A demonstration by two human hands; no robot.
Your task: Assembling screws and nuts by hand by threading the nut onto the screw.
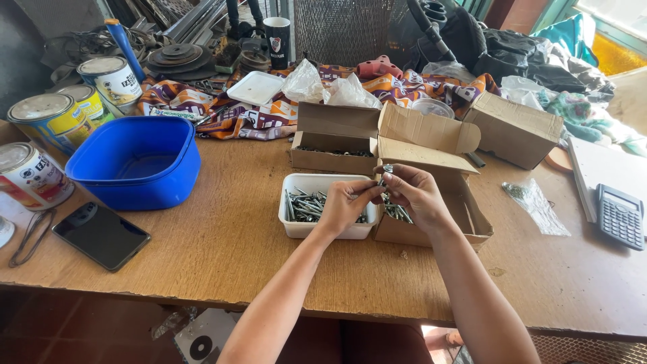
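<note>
Cardboard boxes behind white tray, blue tub left, calculator right

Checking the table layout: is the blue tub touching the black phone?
Apart. The head view shows a strip of bare wood between the blue tub and the black phone.

The small metal piece between both hands — too small to identify — is half-hidden by fingers.

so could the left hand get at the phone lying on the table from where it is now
Probably yes. The left hand is at the white tray of bolts, and the dark phone lies flat to its left on the wooden table with bare wood between them; the blue tub sits further back.
</note>
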